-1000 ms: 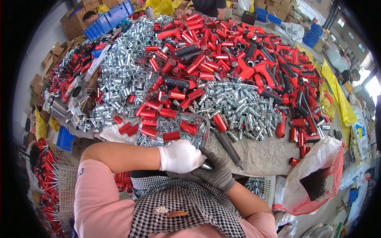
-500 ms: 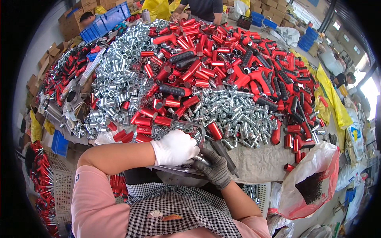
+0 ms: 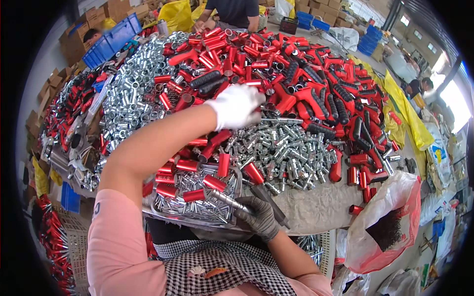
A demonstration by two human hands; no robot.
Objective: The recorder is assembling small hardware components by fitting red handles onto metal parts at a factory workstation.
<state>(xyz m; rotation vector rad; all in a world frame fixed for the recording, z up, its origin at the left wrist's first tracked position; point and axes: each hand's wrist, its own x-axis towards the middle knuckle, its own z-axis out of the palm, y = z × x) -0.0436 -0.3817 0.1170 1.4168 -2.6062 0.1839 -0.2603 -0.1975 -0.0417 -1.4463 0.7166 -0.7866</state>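
Observation:
My left hand (image 3: 238, 107), in a white glove, is over the middle of the heap, at red metal tubes (image 3: 259, 64) and red tool bodies (image 3: 307, 101). Its fingers are smeared by motion, and whether they hold anything is hidden. Low at the table's near edge, my right hand (image 3: 259, 218), in a grey glove, is closed around a silver metal shaft (image 3: 226, 199) that points up and left. Beneath the shaft is a metal tray (image 3: 237, 183) with thin silver pins (image 3: 189, 178) and several loose red tubes. Small silver fittings (image 3: 289, 153) lie piled beyond my right hand.
Silver collars (image 3: 131, 84) are heaped at the left. A dark flat bar (image 3: 271, 204) lies beside my right hand. An open white sack (image 3: 353, 241) with dark grains stands at the right edge. Across the table sits another person (image 3: 232, 12), near a blue crate (image 3: 112, 42).
My left hand has left my right hand and swung up and forward to the heap, uncovering the tray. My right hand still holds the shaft, slightly lower and more to the left.

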